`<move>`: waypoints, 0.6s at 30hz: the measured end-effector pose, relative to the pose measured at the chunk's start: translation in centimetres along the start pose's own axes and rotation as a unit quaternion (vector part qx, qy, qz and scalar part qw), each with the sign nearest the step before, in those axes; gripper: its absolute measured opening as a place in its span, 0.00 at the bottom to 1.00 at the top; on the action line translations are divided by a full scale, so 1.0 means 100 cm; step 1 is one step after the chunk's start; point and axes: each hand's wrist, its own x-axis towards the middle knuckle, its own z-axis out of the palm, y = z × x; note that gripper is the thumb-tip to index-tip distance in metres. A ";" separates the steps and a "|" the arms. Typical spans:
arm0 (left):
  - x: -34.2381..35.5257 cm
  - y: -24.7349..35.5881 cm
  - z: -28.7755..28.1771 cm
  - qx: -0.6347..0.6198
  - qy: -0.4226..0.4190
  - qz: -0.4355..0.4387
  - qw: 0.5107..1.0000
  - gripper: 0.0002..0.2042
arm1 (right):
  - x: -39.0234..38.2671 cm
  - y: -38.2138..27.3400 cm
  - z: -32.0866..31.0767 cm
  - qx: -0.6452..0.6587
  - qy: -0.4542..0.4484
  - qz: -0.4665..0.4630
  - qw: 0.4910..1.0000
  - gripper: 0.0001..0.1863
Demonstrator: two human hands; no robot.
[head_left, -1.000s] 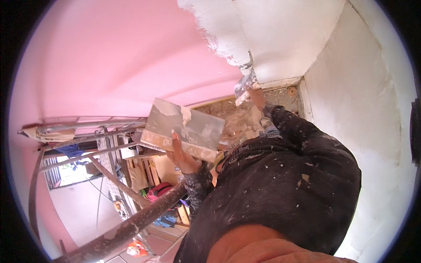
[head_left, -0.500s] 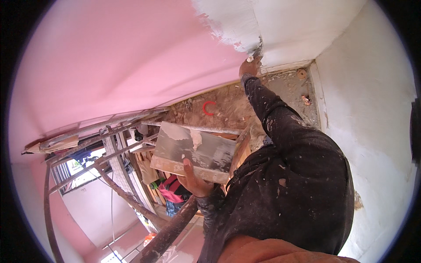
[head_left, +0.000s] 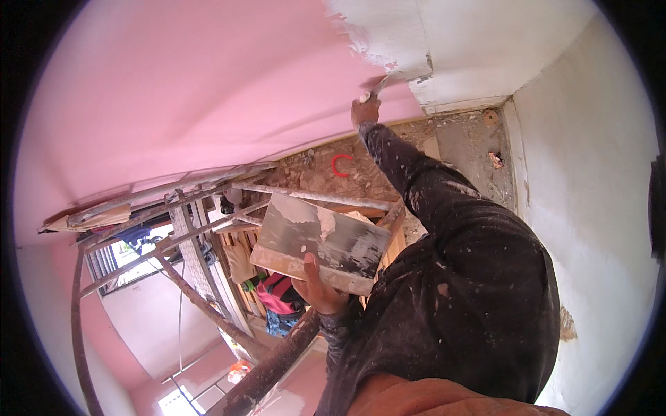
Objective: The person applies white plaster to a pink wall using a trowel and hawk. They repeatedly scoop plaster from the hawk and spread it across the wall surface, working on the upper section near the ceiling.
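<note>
My right hand (head_left: 365, 111) is stretched out to the pink wall (head_left: 229, 83), closed around the pale handle of a putty knife (head_left: 381, 84). The blade meets the wall at the lower edge of a white putty patch (head_left: 388, 41), where pink gives way to white. Nearer my body, my left hand (head_left: 320, 291) grips a rectangular putty board (head_left: 305, 222) by its near edge. Its thumb lies on top and the other fingers are mostly hidden beneath. Grey and whitish putty smears cover the board's face, which is tilted.
Rusty scaffold pipes (head_left: 208, 317) cross the left side and run under the board. Below lies a debris-strewn floor (head_left: 458, 149) with a red curved piece (head_left: 340, 166). A white wall (head_left: 590, 173) rises close on my right. A red and black bag (head_left: 277, 292) sits lower down.
My right hand with the putty knife has moved left and slightly down along the wall, off the grey-edged seam. The board stays in my left hand; the view has shifted slightly.
</note>
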 end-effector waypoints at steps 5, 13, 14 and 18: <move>-0.002 0.021 0.019 -0.082 -0.019 -0.004 0.996 0.23 | 0.014 0.035 -0.036 0.241 -0.046 0.106 0.964 0.23; -0.014 0.029 0.012 -0.119 -0.064 -0.035 0.990 0.23 | 0.084 -0.008 -0.121 0.492 -0.113 0.197 0.840 0.10; -0.013 0.029 0.011 -0.112 -0.085 -0.044 0.989 0.25 | 0.091 -0.011 -0.125 0.509 -0.118 0.193 0.831 0.09; -0.020 0.032 0.011 -0.136 -0.087 -0.043 0.986 0.26 | 0.075 -0.039 -0.134 0.543 -0.076 0.190 0.814 0.09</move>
